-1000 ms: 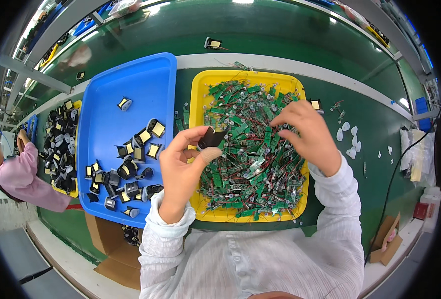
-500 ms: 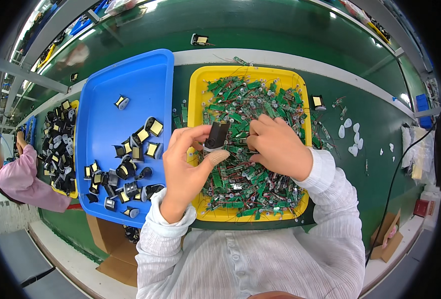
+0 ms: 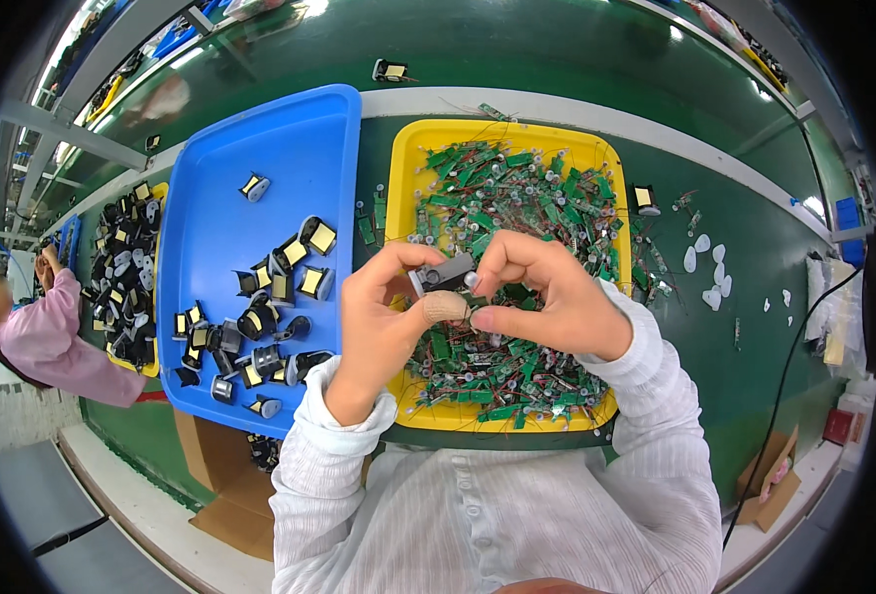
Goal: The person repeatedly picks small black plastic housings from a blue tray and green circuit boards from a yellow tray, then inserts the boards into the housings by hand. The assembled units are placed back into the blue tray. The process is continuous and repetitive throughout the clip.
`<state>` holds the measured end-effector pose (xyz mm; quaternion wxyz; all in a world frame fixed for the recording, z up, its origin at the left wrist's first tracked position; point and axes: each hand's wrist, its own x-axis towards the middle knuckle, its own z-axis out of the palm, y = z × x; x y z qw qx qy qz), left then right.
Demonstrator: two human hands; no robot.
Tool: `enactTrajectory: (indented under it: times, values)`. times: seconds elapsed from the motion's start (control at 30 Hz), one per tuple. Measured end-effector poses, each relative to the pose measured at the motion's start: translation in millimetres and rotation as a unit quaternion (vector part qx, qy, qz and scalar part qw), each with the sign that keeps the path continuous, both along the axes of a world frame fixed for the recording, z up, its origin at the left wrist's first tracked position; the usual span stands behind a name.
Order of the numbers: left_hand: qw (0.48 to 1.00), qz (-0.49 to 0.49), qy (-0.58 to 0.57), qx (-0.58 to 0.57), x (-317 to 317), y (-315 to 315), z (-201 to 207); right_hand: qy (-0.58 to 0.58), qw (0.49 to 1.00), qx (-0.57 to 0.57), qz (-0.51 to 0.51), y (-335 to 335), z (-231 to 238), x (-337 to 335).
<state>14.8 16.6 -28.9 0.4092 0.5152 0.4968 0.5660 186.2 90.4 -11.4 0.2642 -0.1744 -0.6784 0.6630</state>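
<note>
The left hand (image 3: 384, 307) covers part of the dark housing (image 3: 445, 272); the pale bit (image 3: 472, 280) at the right hand (image 3: 549, 297) is too small to tell. Both hands hide some circuit boards (image 3: 517, 381) beneath the grip; below it, the shirt (image 3: 547, 505) is cut off.

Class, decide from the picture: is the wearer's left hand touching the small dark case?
Touching: the head view shows the left hand pinching the dark case between thumb and fingers.
</note>
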Motion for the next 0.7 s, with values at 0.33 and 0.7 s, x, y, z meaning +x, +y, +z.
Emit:
enactTrajectory:
  times: [0.33,0.7]
  values:
    - [0.983,-0.147,-0.114,-0.012,-2.4,-0.2,7.0,0.119,0.98,-0.146,-0.066,-9.1,-13.4,-6.8]
    - [0.99,-0.022,-0.137,0.019,0.3,-0.3,-4.4,0.084,0.985,0.084,-0.127,-15.9,-14.6,-6.0]
